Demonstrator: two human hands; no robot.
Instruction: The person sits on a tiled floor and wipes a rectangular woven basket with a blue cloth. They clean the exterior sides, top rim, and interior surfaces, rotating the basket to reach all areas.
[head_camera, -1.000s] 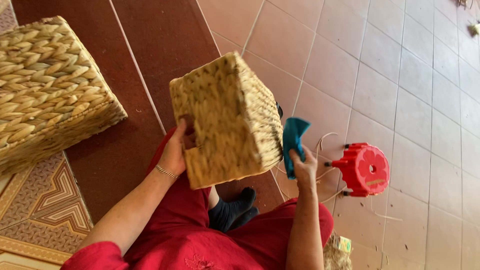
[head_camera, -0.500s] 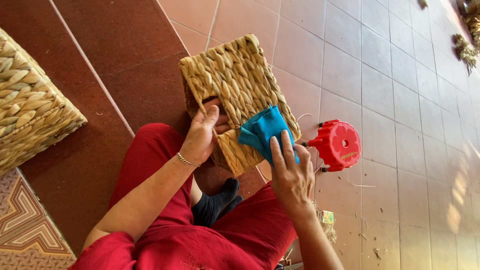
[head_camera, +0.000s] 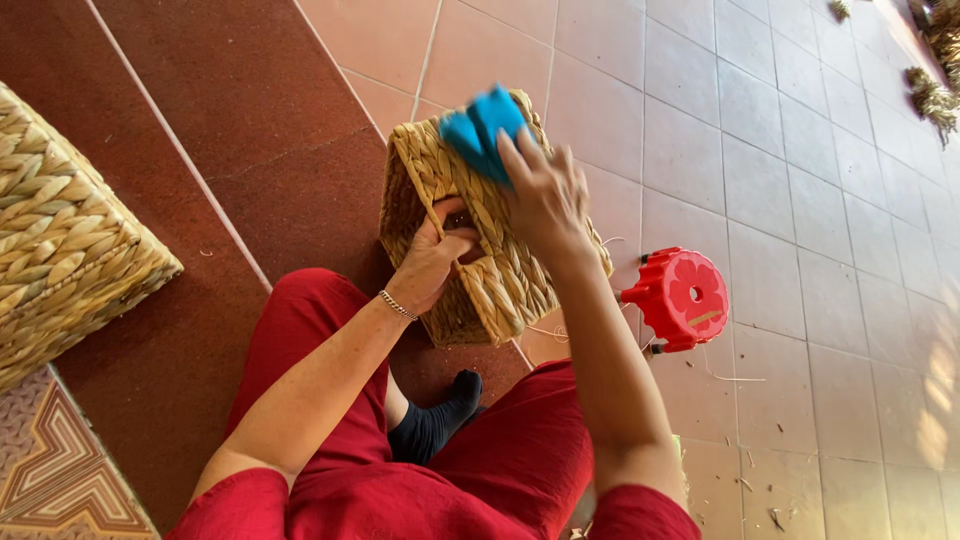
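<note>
Red short sleeves at both shoulders, red trousers (head_camera: 520, 450), thin beaded bracelet (head_camera: 397, 305) on the left wrist, dark sock (head_camera: 435, 420) on one foot

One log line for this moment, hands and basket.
left hand: grips handle hole of woven basket | right hand: presses blue cloth on basket | red stool: beside

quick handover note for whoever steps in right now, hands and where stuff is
Left hand: fingers hooked in the handle cut-out of the woven basket, steadying it, tilted, over the lap.
Right hand: pressing a blue cloth against the basket's upper edge; the cloth is blurred.
Nearby: a red plastic stool on the tiled floor to the right, a second woven basket to the left.
Done and left: how much of the basket has been wiped cannot be told.
</note>
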